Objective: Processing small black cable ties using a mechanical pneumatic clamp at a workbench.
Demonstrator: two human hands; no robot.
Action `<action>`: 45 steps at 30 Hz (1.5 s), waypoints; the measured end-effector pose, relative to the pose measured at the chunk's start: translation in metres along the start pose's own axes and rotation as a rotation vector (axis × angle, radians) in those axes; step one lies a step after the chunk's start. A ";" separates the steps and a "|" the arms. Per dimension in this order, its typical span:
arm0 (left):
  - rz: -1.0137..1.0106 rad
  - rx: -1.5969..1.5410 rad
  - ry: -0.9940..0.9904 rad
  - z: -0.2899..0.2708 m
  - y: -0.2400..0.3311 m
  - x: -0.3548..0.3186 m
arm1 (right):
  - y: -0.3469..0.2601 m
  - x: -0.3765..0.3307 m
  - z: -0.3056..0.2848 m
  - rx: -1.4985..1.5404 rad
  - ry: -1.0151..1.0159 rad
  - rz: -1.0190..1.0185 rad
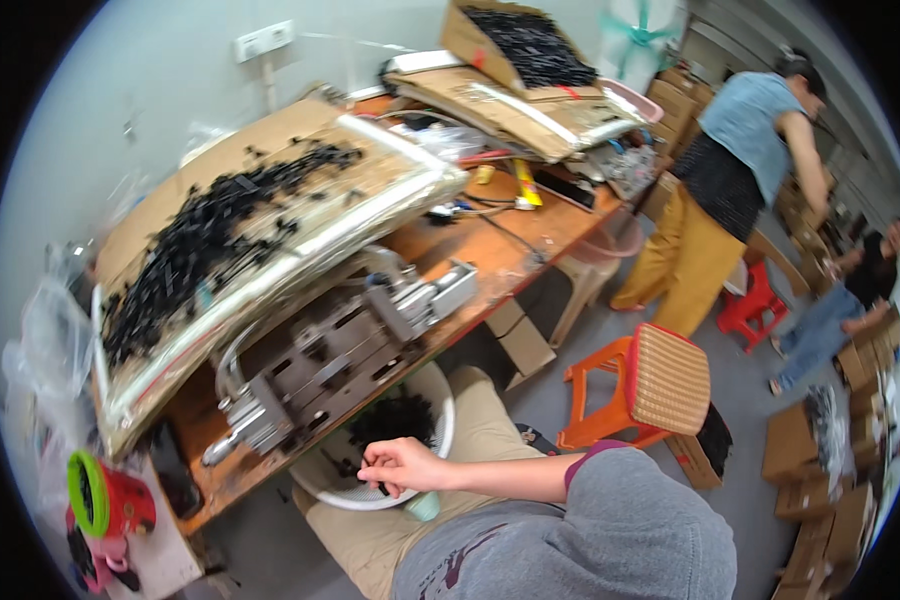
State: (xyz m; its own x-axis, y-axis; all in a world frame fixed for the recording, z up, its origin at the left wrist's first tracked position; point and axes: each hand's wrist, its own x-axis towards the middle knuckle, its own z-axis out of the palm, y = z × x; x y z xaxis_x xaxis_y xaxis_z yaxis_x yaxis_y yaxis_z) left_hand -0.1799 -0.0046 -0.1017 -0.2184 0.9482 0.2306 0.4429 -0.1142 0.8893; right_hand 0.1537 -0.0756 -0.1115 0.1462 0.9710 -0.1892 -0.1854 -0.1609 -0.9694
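Observation:
My right hand [402,467] reaches in from the right, over the near rim of a white perforated basket [444,415] between my legs. Its fingers are curled together around a small black piece [382,488], mostly hidden by them. A heap of black parts [400,418] lies in the basket. Just under my wrist is a pale green object [423,507] that I cannot identify. Beyond the basket, a metal fixture [335,355] with cylinders at both ends sits at the table's edge. My left hand does not show.
Many black parts [195,235] cover a cardboard-lined tray [370,205] on the orange table [490,250]. A box of black strips [525,45] stands farther back. At left is a red-and-green bucket [120,497]. An orange stool [660,375] and two people [730,150] are at right.

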 end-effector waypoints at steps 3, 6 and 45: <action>0.134 -0.001 -0.214 0.057 0.028 -0.013 | 0.013 0.000 -0.008 0.014 0.071 -0.010; 0.232 -0.019 -0.373 0.094 0.047 -0.020 | 0.024 0.004 -0.017 0.044 0.102 -0.044; 0.537 0.120 -0.608 0.153 0.080 -0.051 | 0.109 0.029 -0.049 -0.164 0.378 0.089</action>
State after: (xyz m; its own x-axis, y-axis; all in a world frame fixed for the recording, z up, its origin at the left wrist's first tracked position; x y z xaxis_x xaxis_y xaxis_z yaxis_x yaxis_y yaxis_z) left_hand 0.0000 -0.0166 -0.1026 0.5445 0.7721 0.3276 0.4502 -0.5986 0.6625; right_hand 0.1850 -0.0740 -0.2303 0.4884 0.8238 -0.2878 -0.0603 -0.2971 -0.9529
